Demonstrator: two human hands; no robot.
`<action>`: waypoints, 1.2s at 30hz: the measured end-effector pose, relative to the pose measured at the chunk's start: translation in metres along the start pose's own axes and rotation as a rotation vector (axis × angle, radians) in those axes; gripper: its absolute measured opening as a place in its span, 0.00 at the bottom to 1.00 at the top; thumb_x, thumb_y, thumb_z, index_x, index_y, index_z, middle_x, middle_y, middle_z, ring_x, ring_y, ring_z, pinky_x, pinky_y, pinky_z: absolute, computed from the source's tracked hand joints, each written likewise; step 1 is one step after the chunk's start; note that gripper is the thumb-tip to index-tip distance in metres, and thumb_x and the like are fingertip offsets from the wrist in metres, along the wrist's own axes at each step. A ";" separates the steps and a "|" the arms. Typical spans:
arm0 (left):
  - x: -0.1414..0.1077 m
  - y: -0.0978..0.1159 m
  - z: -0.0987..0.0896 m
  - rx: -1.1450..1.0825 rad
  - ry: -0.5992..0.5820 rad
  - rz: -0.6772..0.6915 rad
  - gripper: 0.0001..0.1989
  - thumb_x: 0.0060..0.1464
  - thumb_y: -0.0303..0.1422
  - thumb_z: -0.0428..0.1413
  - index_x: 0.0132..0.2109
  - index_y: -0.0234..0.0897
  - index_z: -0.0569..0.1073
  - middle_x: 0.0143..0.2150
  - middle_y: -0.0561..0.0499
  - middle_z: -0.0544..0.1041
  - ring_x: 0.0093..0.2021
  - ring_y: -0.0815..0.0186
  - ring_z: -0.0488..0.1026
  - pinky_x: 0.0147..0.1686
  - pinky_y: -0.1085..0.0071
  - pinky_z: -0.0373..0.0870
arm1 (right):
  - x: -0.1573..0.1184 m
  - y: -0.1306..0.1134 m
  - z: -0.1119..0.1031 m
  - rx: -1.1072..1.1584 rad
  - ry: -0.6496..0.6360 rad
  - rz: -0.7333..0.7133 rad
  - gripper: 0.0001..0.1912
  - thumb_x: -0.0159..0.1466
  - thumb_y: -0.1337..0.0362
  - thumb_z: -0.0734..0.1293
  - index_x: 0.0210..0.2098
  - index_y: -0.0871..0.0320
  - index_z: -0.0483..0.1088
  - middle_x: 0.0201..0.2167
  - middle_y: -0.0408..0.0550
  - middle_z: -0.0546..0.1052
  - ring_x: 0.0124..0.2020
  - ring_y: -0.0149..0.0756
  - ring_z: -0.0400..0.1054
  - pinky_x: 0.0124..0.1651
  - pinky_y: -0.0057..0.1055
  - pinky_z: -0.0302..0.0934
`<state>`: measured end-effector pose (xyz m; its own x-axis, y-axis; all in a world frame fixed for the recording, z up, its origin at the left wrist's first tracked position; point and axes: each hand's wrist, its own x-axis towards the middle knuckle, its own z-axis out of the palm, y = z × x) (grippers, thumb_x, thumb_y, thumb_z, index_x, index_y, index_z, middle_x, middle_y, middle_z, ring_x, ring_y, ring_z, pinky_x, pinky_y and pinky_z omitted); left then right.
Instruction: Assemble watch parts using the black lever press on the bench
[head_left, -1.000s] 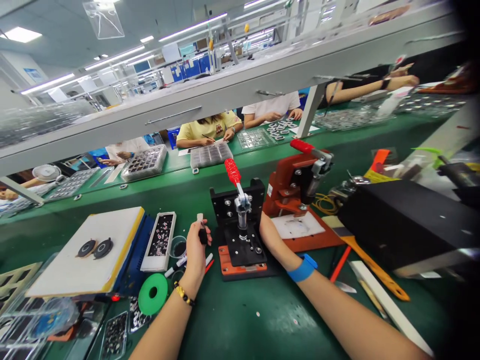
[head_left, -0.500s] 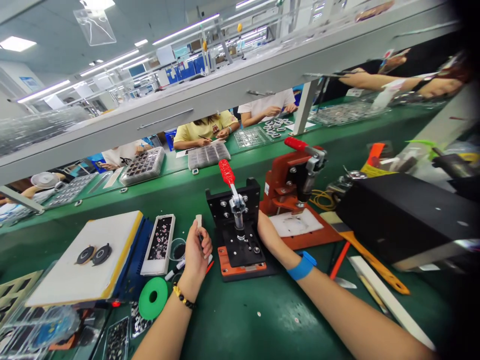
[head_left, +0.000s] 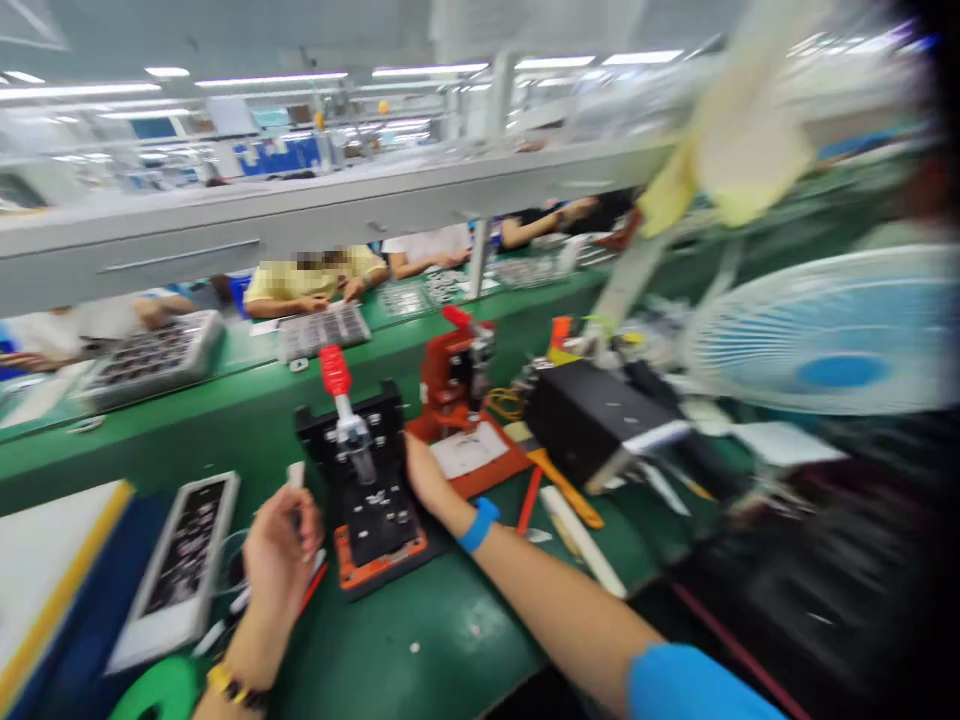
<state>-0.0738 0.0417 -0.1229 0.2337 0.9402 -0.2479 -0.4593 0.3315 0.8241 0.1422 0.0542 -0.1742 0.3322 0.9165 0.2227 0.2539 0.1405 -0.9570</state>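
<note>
My left hand (head_left: 279, 550) is closed, fingers curled around a short pale stick-like piece (head_left: 296, 474) whose end pokes out at the top. Just right of it stands a black toggle clamp fixture (head_left: 381, 518) with a red handle (head_left: 334, 372) pointing up and an orange base plate. My right hand (head_left: 429, 482) rests against the right side of that fixture; its fingers are hidden behind the black upright. A second, rust-orange toggle clamp fixture (head_left: 444, 385) sits behind my right hand, with a white pad (head_left: 471, 452) on its base.
On the left are a white tray of small parts (head_left: 184, 550), a green ring (head_left: 161, 690) and a white-topped block (head_left: 52, 570). To the right lie a brush (head_left: 570, 490), a white bar (head_left: 581, 540), a black box (head_left: 600, 410) and a fan (head_left: 832, 340). People work across the bench.
The camera view has swung right and levelled, so the bench things appear further left and the fan shows. Both hands keep about the same places beside the black fixture.
</note>
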 end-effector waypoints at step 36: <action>0.008 -0.012 0.007 0.176 0.040 -0.104 0.34 0.38 0.53 0.75 0.26 0.38 0.61 0.18 0.61 0.55 0.14 0.76 0.49 0.10 0.81 0.52 | -0.003 -0.007 -0.003 -0.036 -0.018 0.096 0.19 0.76 0.60 0.48 0.32 0.52 0.61 0.36 0.48 0.77 0.44 0.40 0.72 0.52 0.35 0.68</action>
<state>-0.0601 0.0449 -0.1309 0.2363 0.9050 -0.3537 -0.2764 0.4116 0.8684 0.1417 0.0495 -0.1672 0.3402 0.9318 0.1264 0.2538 0.0384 -0.9665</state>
